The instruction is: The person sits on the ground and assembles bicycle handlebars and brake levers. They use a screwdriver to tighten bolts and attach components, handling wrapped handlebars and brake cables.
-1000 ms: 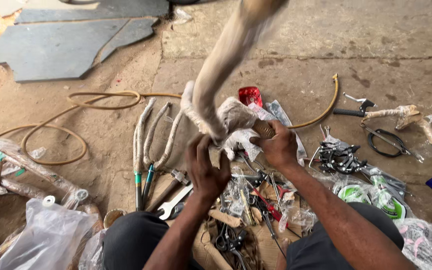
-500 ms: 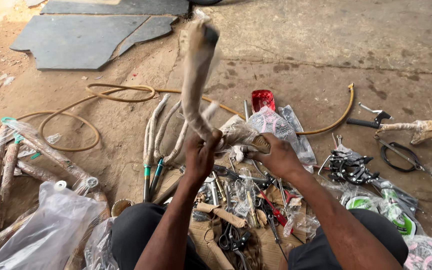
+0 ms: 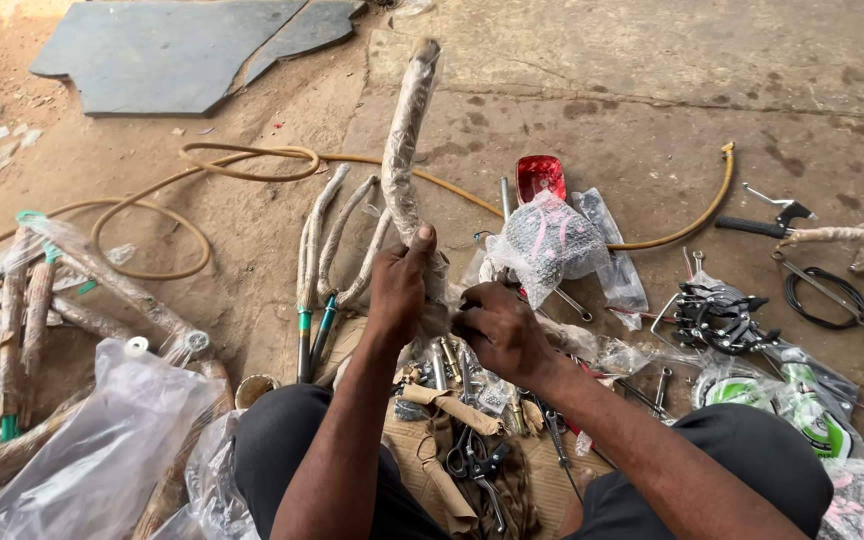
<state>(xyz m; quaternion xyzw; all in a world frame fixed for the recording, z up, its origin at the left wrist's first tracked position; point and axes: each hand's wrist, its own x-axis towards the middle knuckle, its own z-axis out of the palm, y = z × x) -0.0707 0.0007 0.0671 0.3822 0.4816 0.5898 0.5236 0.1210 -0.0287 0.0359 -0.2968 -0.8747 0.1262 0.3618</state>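
Note:
My left hand (image 3: 399,283) grips a long curved part wrapped in clear plastic and brown paper (image 3: 405,140), holding it upright near its lower end so it points away from me. My right hand (image 3: 497,330) is closed on the wrapping at the bottom of the same part, just right of the left hand. Below my hands, between my knees, lie loose tools, pliers (image 3: 472,462) and strips of brown paper (image 3: 454,406) on cardboard.
Several wrapped curved parts (image 3: 314,248) lie left of my hands, more in a pile at far left (image 3: 22,320). A yellow hose (image 3: 242,162) loops across the ground. A red lamp (image 3: 540,175), bubble-wrapped bundle (image 3: 550,240), black cables (image 3: 720,317), brake lever (image 3: 764,222) and plastic bags (image 3: 102,440) lie around.
The wrapped part has swung more upright and to the left. My right hand has come in from the bubble-wrapped bundle to the part's lower end beside my left hand.

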